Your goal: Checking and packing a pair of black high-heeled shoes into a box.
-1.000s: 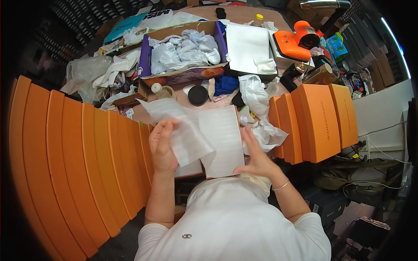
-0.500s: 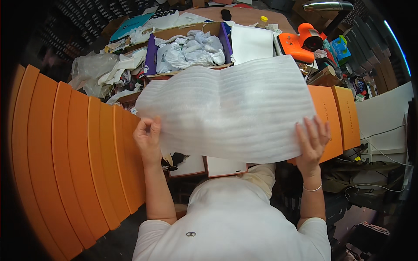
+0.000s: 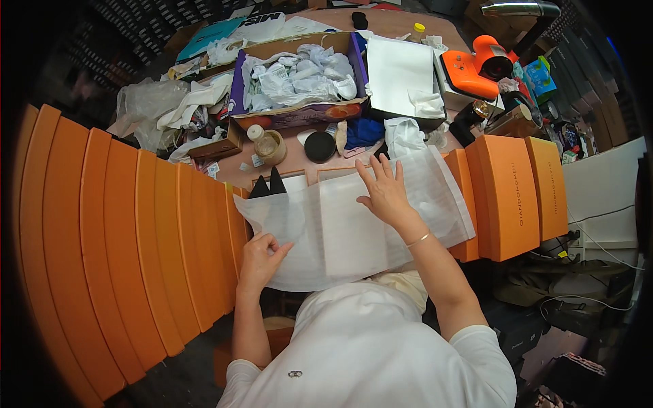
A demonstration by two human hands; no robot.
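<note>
Across the cluttered worktop (image 3: 299,160), walled by orange boxes (image 3: 136,231), a white foam sheet (image 3: 354,224) lies flat, the right hand (image 3: 384,190) spread upon it, the left hand (image 3: 260,257) pinching its near corner, hiding whatever sits beneath.

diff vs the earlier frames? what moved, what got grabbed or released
The foam sheet, held up spread in both hands half a second ago, now lies lower over the open box. The right hand let go its edge and presses flat on top; the left hand keeps pinching the near left corner. Orange boxes and table clutter unchanged.
</note>
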